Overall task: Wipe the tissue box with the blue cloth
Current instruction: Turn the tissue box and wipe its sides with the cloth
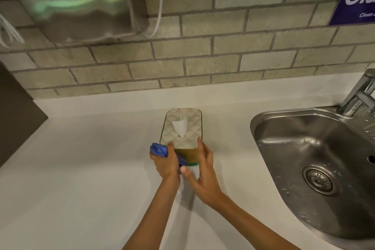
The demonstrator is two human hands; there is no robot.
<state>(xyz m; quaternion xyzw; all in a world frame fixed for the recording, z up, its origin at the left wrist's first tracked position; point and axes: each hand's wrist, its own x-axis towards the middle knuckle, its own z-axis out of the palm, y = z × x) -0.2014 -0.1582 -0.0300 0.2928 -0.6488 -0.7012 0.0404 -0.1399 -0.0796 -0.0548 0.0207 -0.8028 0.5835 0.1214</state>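
Bare forearms reach in from the bottom edge over the broad white countertop (pixel 81 168), which is the biggest open surface and leaves free room to the left and toward the viewer. To the right, well apart from the work, sits the stainless steel sink basin (pixel 316 148); behind runs the grey brick-tiled wall (pixel 203 57). Near the middle of the counter stands the cream quilted-top tissue box (pixel 182 128) with a white tissue poking up. It looks light and rigid, likely to slide or tip under a firm rub, so bracing its near end is sensible. The right hand (pixel 203 170) does this, fingers spread along the near right side, thumb across the front. The left hand (pixel 165 161) is closed around the bunched blue cloth (pixel 159 149), soft and pliable, pressed at the near left corner
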